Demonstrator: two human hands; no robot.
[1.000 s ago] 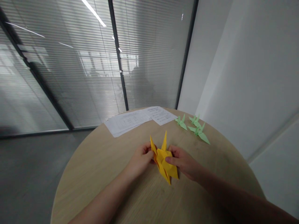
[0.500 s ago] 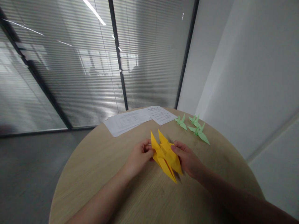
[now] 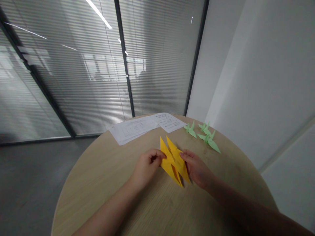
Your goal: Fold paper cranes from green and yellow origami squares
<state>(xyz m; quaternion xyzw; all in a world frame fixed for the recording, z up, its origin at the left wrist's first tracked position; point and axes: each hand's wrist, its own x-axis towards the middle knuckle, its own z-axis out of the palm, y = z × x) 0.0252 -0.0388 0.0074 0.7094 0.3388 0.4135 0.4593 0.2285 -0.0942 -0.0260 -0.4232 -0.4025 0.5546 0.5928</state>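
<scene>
Between my two hands is a folded piece of yellow origami paper (image 3: 173, 161), with two points toward the far side and its lower end split into flaps. My left hand (image 3: 150, 164) is closed, pinching the paper's left edge between thumb and fingers. On the opposite edge, my right hand (image 3: 195, 167) grips the paper with the thumb on top; its other fingers are partly hidden. The paper is held over the round wooden table (image 3: 103, 183).
Light green paper cranes (image 3: 209, 141) stand at the table's back right. Beside them, printed white sheets (image 3: 137, 127) overlap near the far edge. A glass partition with blinds (image 3: 157, 78) rises behind, and a white wall (image 3: 265, 82) borders the right.
The yellow paper has flattened, its flaps lying closer together. My left fingers have shifted up onto its left edge. My right hand stays on the right edge.
</scene>
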